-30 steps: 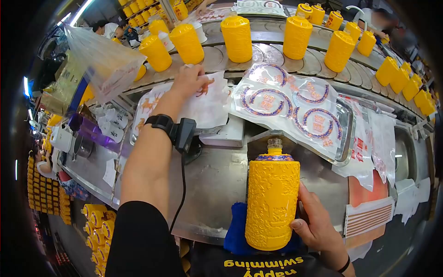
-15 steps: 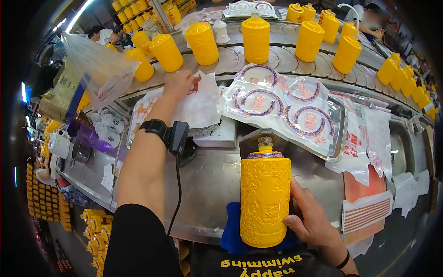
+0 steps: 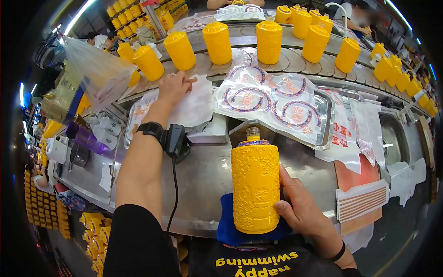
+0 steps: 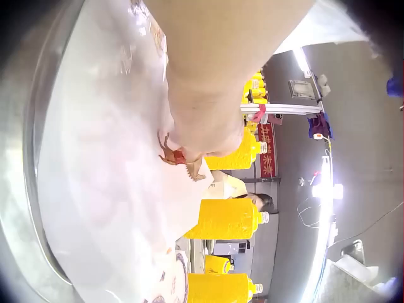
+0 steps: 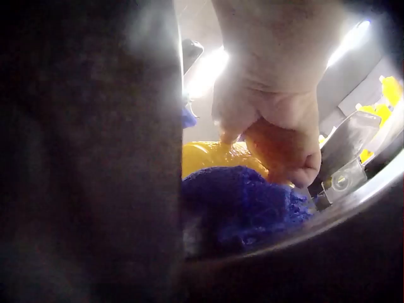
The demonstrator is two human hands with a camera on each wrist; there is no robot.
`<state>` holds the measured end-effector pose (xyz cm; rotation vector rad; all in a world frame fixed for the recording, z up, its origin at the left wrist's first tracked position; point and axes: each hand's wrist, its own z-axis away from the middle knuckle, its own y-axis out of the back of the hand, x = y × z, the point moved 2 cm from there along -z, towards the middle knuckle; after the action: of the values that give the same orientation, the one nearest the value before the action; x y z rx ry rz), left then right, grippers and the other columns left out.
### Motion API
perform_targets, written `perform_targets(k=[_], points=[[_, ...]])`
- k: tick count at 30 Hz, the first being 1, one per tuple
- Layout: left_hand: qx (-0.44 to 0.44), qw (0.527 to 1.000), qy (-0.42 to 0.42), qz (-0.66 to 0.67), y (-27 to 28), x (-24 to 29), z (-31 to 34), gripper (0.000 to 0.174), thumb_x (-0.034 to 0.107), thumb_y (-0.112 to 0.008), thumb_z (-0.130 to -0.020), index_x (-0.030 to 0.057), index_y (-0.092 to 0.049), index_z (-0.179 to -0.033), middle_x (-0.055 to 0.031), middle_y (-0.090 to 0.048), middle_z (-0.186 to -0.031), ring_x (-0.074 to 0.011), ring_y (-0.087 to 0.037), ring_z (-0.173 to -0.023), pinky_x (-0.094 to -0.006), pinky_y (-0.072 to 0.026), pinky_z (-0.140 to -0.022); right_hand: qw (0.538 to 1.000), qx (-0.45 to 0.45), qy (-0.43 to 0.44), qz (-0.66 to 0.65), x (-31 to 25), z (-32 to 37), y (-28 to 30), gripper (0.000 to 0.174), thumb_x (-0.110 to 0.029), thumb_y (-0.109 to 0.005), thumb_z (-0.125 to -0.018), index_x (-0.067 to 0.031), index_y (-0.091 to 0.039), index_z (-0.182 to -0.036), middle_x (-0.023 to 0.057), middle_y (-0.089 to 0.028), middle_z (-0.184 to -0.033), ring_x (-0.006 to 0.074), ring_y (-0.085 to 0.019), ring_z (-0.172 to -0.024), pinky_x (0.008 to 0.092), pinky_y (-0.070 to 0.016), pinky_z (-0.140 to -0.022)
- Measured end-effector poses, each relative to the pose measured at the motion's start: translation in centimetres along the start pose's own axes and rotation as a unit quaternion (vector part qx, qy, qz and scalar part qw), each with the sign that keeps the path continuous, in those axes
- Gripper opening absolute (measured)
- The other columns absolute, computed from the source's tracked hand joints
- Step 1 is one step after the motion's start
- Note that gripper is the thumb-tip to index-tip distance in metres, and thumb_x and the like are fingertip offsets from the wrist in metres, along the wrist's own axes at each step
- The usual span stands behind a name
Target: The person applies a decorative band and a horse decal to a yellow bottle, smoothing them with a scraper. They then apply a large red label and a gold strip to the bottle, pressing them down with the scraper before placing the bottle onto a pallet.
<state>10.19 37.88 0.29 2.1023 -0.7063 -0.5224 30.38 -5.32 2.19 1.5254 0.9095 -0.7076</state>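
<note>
My left hand point(image 3: 173, 90) is over a white decal sheet point(image 3: 200, 106) on the far side of the worktop. Its fingers pinch a small brown animal-shaped decal point(image 4: 180, 158) with a red patch, near the sheet's edge in the left wrist view. My right hand point(image 3: 300, 205) holds the right side of a yellow embossed bottle point(image 3: 255, 189), thumb toward me and index finger along its side. The bottle has a clear glass neck and a blue patterned band round its shoulder. It leans over a blue cloth point(image 5: 246, 202) at the table's near edge.
More decal sheets point(image 3: 263, 104) with curved blue bands lie on a metal tray point(image 3: 328, 122). Yellow bottles point(image 3: 269, 44) stand along the conveyor point(image 3: 295, 64) behind. A striped sheet point(image 3: 362, 201) lies right, near a sink point(image 3: 394, 138). A plastic bag point(image 3: 99, 69) hangs at left.
The left fingers have shifted the brown decal slightly on the white sheet. My right hand keeps the bottle in place. The bottles on the conveyor have moved along; the head view has shifted slightly.
</note>
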Motion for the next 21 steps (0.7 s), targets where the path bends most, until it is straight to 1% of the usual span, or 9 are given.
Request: perform_targets(k=[3,9,10,12,15,18,19,20,21], points=[[-0.087,0.987,0.083,0.107,-1.1,-1.0,-0.8,0.020,0.033,-0.057,-0.088,0.0147,-0.066,-0.090,-0.0066,-0.069,-0.078,-0.0303,-0.066,-0.084,-0.0479,-0.0435,-0.081,1.000,0.000,0.002,0.000,0.1,0.0,0.0,0.075,-0.038,-0.050,-0.100,0.0089,-0.019,-0.150,0.0281,-0.052,-0.121,0.0388,-0.050,-0.103,0.0440,-0.0401,-0.096],[-0.059,0.986,0.127,0.089,-1.2,-0.7,-1.4,0.018,0.027,-0.056,-0.090,0.0145,-0.068,-0.088,-0.0072,-0.070,-0.082,-0.0308,-0.065,-0.088,-0.0520,-0.0395,-0.089,1.000,-0.006,0.001,-0.006,0.3,-0.2,0.1,0.076,-0.037,-0.052,-0.099,0.0094,-0.020,-0.149,0.0273,-0.053,-0.120,0.0394,-0.050,-0.103,0.0443,-0.0401,-0.096],[0.003,0.997,0.069,0.018,-0.8,-0.3,-1.5,0.019,0.030,-0.057,-0.089,0.0153,-0.069,-0.088,-0.0082,-0.070,-0.080,-0.0315,-0.065,-0.086,-0.0496,-0.0422,-0.086,1.000,-0.012,-0.008,-0.013,0.1,-0.2,0.2,0.076,-0.037,-0.053,-0.099,0.0095,-0.020,-0.149,0.0272,-0.053,-0.119,0.0396,-0.050,-0.103,0.0444,-0.0400,-0.097],[0.125,0.984,-0.047,-0.121,0.1,1.1,-1.3,0.023,0.036,-0.060,-0.089,0.0170,-0.073,-0.088,-0.0101,-0.069,-0.077,-0.0330,-0.064,-0.081,-0.0450,-0.0475,-0.079,1.000,-0.009,-0.010,-0.012,0.0,-0.1,0.3,0.075,-0.035,-0.054,-0.098,0.0095,-0.021,-0.149,0.0271,-0.053,-0.118,0.0401,-0.050,-0.104,0.0445,-0.0399,-0.097],[0.140,0.976,-0.032,-0.162,2.1,2.4,-1.9,0.020,0.036,-0.064,-0.085,0.0180,-0.074,-0.086,-0.0129,-0.069,-0.082,-0.0353,-0.061,-0.081,-0.0450,-0.0465,-0.078,1.000,0.003,0.007,0.004,0.2,0.0,0.1,0.074,-0.032,-0.056,-0.097,0.0093,-0.021,-0.148,0.0271,-0.053,-0.117,0.0408,-0.050,-0.104,0.0447,-0.0397,-0.097],[0.070,0.989,0.129,0.016,6.5,4.5,-1.8,0.021,0.034,-0.064,-0.083,0.0143,-0.072,-0.079,-0.0132,-0.069,-0.091,-0.0285,-0.062,-0.093,-0.0511,-0.0383,-0.097,1.000,0.013,0.011,0.002,0.5,0.1,0.0,0.071,-0.031,-0.055,-0.098,0.0073,-0.024,-0.148,0.0270,-0.054,-0.117,0.0412,-0.050,-0.104,0.0453,-0.0395,-0.096],[-0.021,0.974,0.167,0.150,8.8,5.3,-1.6,0.021,0.031,-0.063,-0.085,0.0125,-0.072,-0.082,-0.0131,-0.069,-0.091,-0.0249,-0.062,-0.090,-0.0437,-0.0414,-0.095,1.000,0.018,0.006,0.002,0.4,0.2,0.2,0.070,-0.031,-0.056,-0.098,0.0068,-0.025,-0.148,0.0266,-0.054,-0.117,0.0407,-0.051,-0.103,0.0450,-0.0401,-0.095],[-0.110,0.933,0.199,0.278,11.4,6.4,-0.7,0.021,0.029,-0.062,-0.088,0.0106,-0.072,-0.085,-0.0129,-0.069,-0.092,-0.0212,-0.063,-0.087,-0.0364,-0.0444,-0.092,1.000,0.025,0.003,0.001,0.3,0.0,0.4,0.068,-0.030,-0.056,-0.098,0.0063,-0.027,-0.148,0.0261,-0.055,-0.118,0.0403,-0.051,-0.102,0.0446,-0.0407,-0.095],[-0.114,0.844,0.211,0.480,13.7,8.3,1.1,0.020,0.026,-0.062,-0.090,0.0080,-0.070,-0.089,-0.0102,-0.069,-0.094,-0.0175,-0.063,-0.086,-0.0311,-0.0453,-0.088,0.999,0.033,0.002,0.001,0.2,0.0,0.6,0.067,-0.030,-0.056,-0.098,0.0057,-0.029,-0.147,0.0257,-0.055,-0.119,0.0399,-0.052,-0.101,0.0442,-0.0413,-0.094]])
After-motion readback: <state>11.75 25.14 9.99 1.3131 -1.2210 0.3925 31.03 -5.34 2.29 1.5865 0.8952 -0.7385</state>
